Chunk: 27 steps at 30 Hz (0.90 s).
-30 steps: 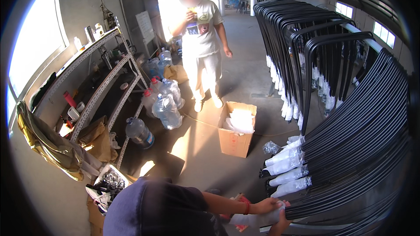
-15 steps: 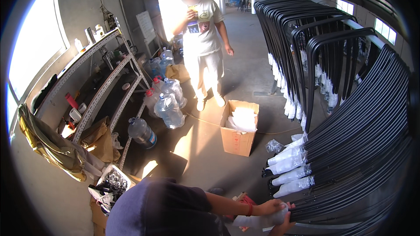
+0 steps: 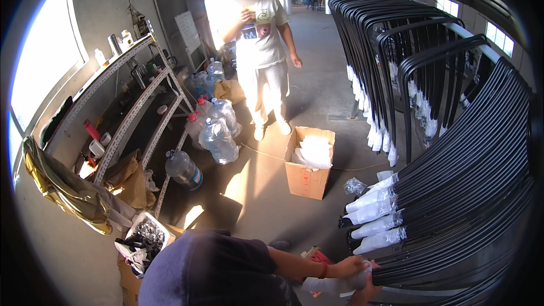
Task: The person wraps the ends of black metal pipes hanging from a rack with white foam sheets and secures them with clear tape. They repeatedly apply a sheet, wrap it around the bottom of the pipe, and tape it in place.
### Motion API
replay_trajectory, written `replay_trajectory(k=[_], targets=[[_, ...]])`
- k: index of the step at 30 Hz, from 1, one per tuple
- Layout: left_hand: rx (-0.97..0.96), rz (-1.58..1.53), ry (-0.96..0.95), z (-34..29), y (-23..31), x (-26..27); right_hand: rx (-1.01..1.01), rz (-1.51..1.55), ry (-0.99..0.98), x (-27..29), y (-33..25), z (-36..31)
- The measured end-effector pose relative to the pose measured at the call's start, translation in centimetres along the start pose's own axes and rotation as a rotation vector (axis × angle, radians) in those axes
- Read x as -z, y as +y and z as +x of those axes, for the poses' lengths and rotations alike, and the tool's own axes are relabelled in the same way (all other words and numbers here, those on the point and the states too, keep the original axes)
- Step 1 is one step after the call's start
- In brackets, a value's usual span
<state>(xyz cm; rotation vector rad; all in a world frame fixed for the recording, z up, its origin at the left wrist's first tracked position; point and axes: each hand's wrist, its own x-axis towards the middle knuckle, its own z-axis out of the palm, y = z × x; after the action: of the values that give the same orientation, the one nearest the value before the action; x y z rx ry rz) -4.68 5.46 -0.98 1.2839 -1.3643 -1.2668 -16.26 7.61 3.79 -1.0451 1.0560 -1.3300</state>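
Observation:
At the lower right, my left hand [image 3: 350, 266], with a red band at the wrist, closes over a white wrapping sheet [image 3: 356, 279], which looks like foam. My right hand [image 3: 367, 291] grips the same sheet from below, fingers wrapped round it. The sheet surrounds the ends of some black tubes [image 3: 396, 273]; those ends are hidden inside. Part of it trails off to the left beneath my forearm. Just beyond my hands, several bundles of tube ends wear white wrapping [image 3: 381, 240] bound with clear film.
Bent black tubes [image 3: 442, 56] hang on a rack at right. An open carton [image 3: 306, 178] with white sheets stands ahead, a person [image 3: 263, 39] behind it. Water bottles [image 3: 218, 141] and metal shelving [image 3: 127, 124] line the left. A red box [image 3: 317, 256] lies near my forearm.
My right hand has shifted slightly down and left, and its fingers now wrap closer round the white sheet. My left hand stays on it almost unmoved.

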Motion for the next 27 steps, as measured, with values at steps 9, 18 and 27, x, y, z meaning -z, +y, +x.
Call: replay_trajectory(k=[9, 18, 27], targets=[[-0.250, 0.070, -0.006, 1.4, -1.6, 0.8, -0.055, 0.028, -0.013, -0.4, -0.7, 0.3], [-0.077, -0.087, -0.067, 0.9, 0.7, 1.6, -0.151, -0.064, 0.043, 0.1, -0.8, 0.4], [-0.188, 0.039, -0.011, -1.7, 4.0, 2.3, -0.212, -0.133, 0.067, 0.6, -0.8, 0.2]])
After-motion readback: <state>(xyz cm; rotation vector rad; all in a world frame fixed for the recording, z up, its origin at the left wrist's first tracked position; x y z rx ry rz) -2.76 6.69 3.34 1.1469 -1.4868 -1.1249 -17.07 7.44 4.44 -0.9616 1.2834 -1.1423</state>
